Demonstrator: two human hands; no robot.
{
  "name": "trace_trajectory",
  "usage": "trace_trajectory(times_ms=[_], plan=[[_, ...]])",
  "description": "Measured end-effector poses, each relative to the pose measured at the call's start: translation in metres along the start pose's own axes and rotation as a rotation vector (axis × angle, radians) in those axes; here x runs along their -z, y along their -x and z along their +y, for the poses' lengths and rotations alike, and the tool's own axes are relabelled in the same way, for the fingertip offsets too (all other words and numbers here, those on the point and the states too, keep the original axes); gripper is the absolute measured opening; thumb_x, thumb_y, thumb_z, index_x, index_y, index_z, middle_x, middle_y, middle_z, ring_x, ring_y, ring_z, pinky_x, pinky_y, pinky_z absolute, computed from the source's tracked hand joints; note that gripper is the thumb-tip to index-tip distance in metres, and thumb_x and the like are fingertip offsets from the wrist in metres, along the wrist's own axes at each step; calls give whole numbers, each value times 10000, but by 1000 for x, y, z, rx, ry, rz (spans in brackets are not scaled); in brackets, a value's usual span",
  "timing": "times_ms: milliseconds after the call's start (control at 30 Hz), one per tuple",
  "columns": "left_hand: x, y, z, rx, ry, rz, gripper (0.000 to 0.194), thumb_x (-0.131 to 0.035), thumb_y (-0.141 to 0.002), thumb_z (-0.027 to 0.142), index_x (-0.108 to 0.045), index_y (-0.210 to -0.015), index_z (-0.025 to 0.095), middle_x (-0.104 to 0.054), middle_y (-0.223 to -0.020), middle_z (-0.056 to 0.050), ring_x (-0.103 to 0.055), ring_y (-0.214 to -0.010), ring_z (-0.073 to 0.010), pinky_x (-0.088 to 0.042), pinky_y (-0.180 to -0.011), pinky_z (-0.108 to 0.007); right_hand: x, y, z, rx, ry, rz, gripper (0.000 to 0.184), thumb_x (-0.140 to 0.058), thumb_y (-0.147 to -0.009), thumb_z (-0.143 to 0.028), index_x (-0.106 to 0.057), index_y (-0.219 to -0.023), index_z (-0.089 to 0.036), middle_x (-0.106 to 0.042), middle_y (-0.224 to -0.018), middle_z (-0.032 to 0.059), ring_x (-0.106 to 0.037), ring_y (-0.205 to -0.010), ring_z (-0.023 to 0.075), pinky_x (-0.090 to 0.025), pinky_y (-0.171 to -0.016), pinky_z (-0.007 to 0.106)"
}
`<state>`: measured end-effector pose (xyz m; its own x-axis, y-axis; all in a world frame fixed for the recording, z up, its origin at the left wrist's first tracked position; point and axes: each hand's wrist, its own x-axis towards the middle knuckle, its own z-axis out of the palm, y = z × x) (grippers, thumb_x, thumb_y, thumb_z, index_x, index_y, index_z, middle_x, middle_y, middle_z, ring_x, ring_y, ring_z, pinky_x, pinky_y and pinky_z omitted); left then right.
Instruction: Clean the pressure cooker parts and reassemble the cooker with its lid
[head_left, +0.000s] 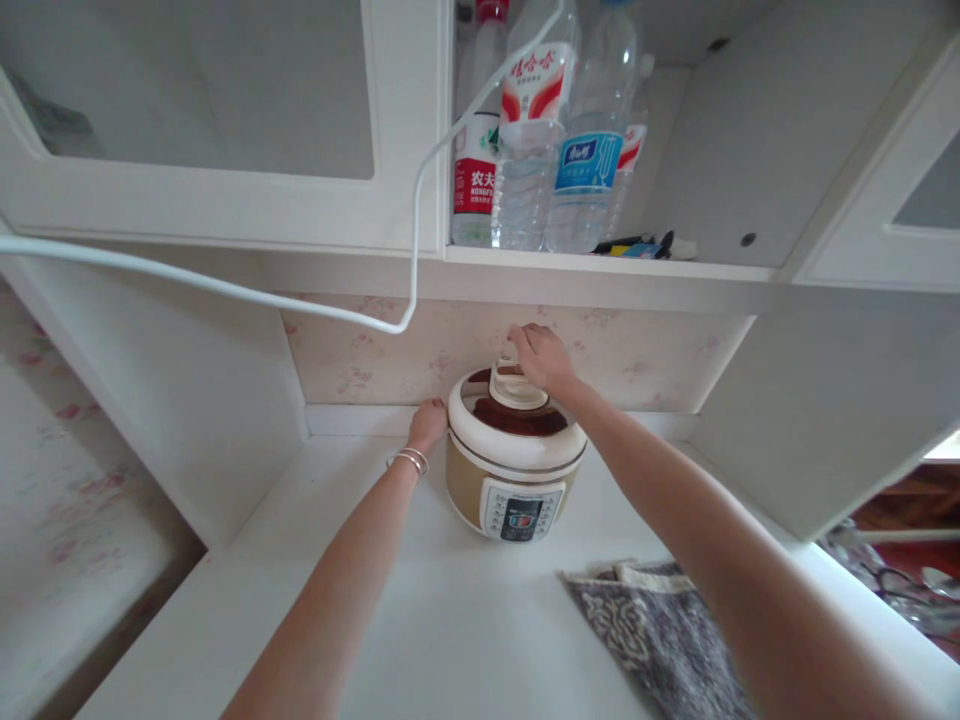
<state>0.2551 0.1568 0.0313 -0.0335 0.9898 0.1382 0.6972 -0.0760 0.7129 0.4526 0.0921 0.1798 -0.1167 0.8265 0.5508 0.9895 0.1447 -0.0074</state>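
Observation:
An electric pressure cooker point(465, 485) with a gold body and a front control panel stands on the white counter against the back wall. Its white and brown lid point(517, 450) sits on top, with a cream handle point(519, 392) in the middle. My right hand point(541, 355) reaches over the lid, its fingers curled at the far end of that handle; the fingertips are partly hidden. At the cooker's left side, my left hand point(429, 425) is closed against the rim, with most of its fingers out of sight. Bracelets point(409, 460) circle the left wrist.
A patterned grey cloth point(660, 625) lies on the counter point(465, 630) under my right forearm. Overhead, a cabinet shelf point(600, 262) holds several plastic bottles point(525, 150) and small items. A white cable point(315, 308) hangs across the upper left. Side panels flank the counter.

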Motion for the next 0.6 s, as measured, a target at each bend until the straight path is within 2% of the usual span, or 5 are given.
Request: trace_trajectory(times_ms=[200,367,500,533,600], plan=[[9,12,3,-117,-9,138,430,-318,-917,234,-494,-1304,171,-492,-1262,-143,-504,-1183,-210,-352,-1023,-314,14,60,45,-83,-108,107,485,-189,-977,-372,-630,-925,-176,-657,-975,92,-563,-983,200,-374,-879,300],[27,29,8,-263,-3,308,336,-388,-891,208,-584,-1158,153,-492,-1173,-127,-513,-1116,-216,-379,-1005,-335,2,157,88,-397,-354,93,411,-295,-906,-441,-643,-897,-223,-678,-983,72,-594,-937,223,-430,-817,322],[40,93,28,-600,41,358,240,-402,-877,152,-586,-1031,167,-543,-1046,-93,-517,-1045,-215,-405,-963,-369,-20,256,130,-680,-504,49,414,-428,-810,-560,-670,-883,-232,-694,-980,67,-615,-915,252,-435,-833,348],[39,119,35,-725,58,306,218,-398,-885,150,-584,-995,175,-550,-1028,-84,-522,-1024,-206,-415,-944,-364,-25,279,139,-742,-499,25,436,-462,-780,-587,-676,-912,-231,-696,-990,59,-617,-916,255,-433,-836,348],[29,176,50,-982,52,80,200,-407,-888,139,-584,-954,202,-573,-987,-52,-541,-945,-169,-431,-891,-318,-30,322,154,-856,-501,22,490,-462,-756,-617,-683,-927,-214,-703,-981,62,-621,-913,261,-438,-821,340]])
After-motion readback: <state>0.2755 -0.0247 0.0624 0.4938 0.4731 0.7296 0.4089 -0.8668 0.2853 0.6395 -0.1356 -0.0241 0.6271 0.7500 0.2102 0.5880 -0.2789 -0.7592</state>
